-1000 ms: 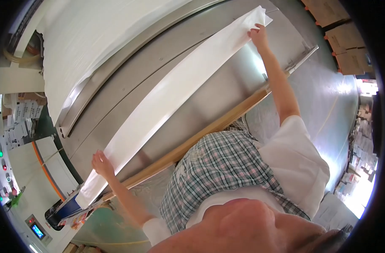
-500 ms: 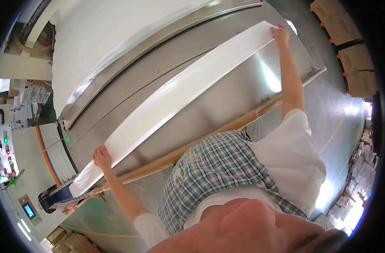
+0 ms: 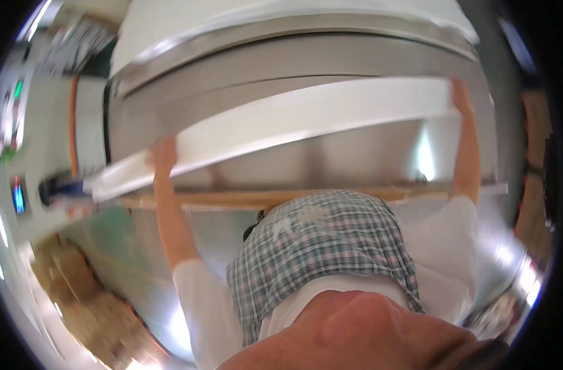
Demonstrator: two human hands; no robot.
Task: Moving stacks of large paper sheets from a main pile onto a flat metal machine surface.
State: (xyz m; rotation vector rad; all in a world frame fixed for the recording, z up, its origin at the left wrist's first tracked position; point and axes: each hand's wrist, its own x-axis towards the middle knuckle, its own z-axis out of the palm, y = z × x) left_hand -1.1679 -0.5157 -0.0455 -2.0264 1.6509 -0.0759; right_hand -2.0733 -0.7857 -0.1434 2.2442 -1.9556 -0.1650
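Observation:
A long, smooth white strip (image 3: 306,108), like a flat-folded sheet, stretches across the steel table (image 3: 361,151). I cannot tell its material. My right hand (image 3: 460,95) is closed on its right end. Toward the other end, my left hand (image 3: 164,154) grips the strip, its fingers blurred by motion. The strip's left tip runs past that hand, over a dark blue part (image 3: 65,187) at the table's left corner. The strip slopes slightly, with its right end farther from me.
Beyond a raised metal bar (image 3: 294,28) lies a broad white sheet (image 3: 281,9). A wooden edge (image 3: 232,200) borders the table in front of me. A machine panel with lights (image 3: 13,123) stands at the left. Brown cartons (image 3: 78,277) are stacked at the lower left.
My view has turned, so the table and strip lie more level across it. Both hands keep hold of the strip.

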